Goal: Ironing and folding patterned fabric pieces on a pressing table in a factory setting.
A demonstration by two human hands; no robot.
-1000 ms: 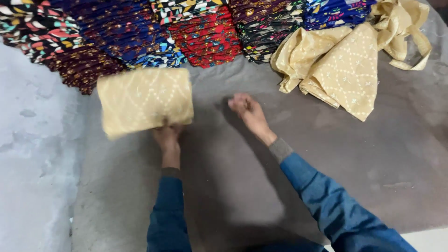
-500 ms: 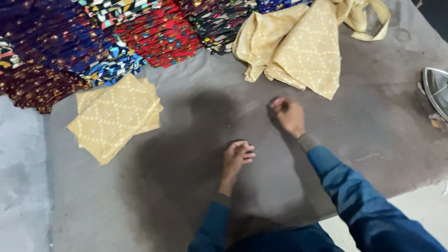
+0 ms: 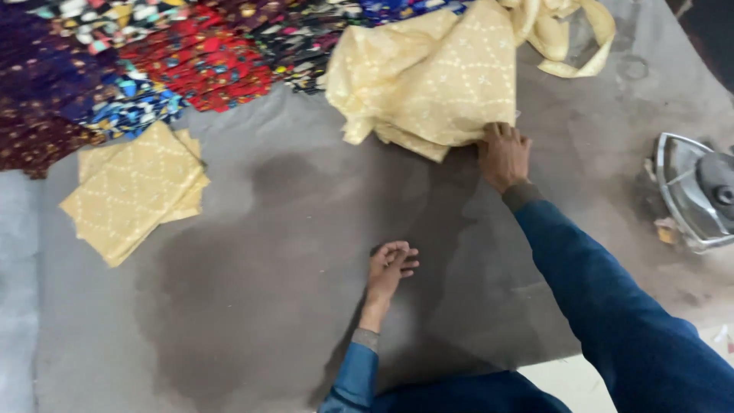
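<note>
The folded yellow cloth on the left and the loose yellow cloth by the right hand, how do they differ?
The folded yellow cloth lies flat in a neat squared stack; the loose yellow cloth is crumpled in a heap. The folded yellow cloth lies apart from both hands, while the right hand touches the loose yellow cloth's lower edge. The left hand rests on the grey work surface, touching neither. Both share a pale yellow colour with a white dotted diamond pattern.

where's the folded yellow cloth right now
The folded yellow cloth lies at the left of the grey table, just below the stacked patterned fabrics, apart from both hands.
</note>
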